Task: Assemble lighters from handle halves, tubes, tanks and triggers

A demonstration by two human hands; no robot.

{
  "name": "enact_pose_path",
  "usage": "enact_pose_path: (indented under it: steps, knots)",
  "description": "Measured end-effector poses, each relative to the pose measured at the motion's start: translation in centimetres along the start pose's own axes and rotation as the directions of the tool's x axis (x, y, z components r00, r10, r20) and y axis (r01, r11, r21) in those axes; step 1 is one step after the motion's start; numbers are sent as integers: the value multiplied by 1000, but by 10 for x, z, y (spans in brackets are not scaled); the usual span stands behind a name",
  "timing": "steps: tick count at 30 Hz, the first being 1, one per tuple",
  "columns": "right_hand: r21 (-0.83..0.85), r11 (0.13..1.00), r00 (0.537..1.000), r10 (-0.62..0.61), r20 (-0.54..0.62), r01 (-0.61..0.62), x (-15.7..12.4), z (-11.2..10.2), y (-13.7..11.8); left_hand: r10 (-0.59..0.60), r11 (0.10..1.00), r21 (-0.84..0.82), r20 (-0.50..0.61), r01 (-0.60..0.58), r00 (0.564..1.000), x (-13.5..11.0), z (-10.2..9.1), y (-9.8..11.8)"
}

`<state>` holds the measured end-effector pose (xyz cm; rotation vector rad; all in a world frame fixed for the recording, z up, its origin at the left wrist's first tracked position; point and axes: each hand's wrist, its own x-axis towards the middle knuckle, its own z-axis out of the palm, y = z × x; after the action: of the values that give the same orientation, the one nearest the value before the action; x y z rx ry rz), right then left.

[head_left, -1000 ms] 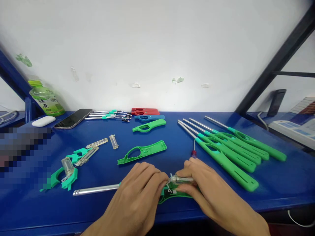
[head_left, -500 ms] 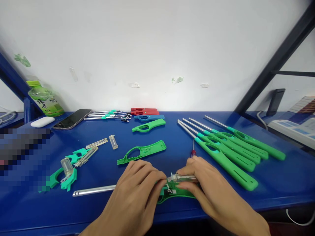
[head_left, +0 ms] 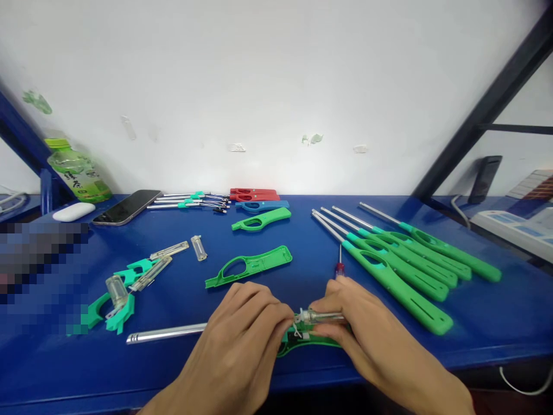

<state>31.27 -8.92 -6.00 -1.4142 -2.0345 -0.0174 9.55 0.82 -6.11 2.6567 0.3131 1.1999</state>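
My right hand [head_left: 363, 323] is closed round a clear lighter fuel tank [head_left: 324, 316], whose valve end points left. Beneath it lies a green lighter handle half [head_left: 302, 347], with a white tube or wire [head_left: 297, 329] and a small black part inside. My left hand [head_left: 246, 334] is closed over that handle, fingertips pinched beside the tank's valve; what they grip is hidden. A metal lighter barrel [head_left: 166, 332] sticks out leftward from under my left hand. Just beyond my right fingers lies a screwdriver [head_left: 340, 266] with a red handle.
Green handle shells [head_left: 268, 262], red shells [head_left: 259, 193] and a blue shell [head_left: 268, 206] lie ahead. Assembled green lighters [head_left: 401, 282] are fanned out at right. Loose clear tanks [head_left: 199, 248], teal parts [head_left: 123, 314], a phone [head_left: 127, 207] and a bottle [head_left: 78, 173] stand left.
The hands, tank and handle stay almost where they were. The view has shifted very slightly; no grip has visibly changed.
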Motion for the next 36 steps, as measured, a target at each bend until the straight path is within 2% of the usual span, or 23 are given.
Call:
enact_pose_path:
  steps: [15, 22, 29, 36]
  knots:
    - [-77, 996, 999, -49, -12, 48, 0, 2, 1, 16, 1000, 23, -26, -15, 1000, 0, 0, 0]
    - [-1, 1000, 999, 6, 35, -6, 0, -2, 0, 12, 999, 47, 0, -12, 1000, 2, -2, 1]
    - [35, 999, 999, 24, 38, -25, 0, -3, 1, -64, 998, -7, 19, 64, 998, 4, -3, 1]
    - [35, 999, 999, 26, 46, -27, 0, -2, -1, -7, 1000, -12, 1, 7, 1000, 5, -1, -1]
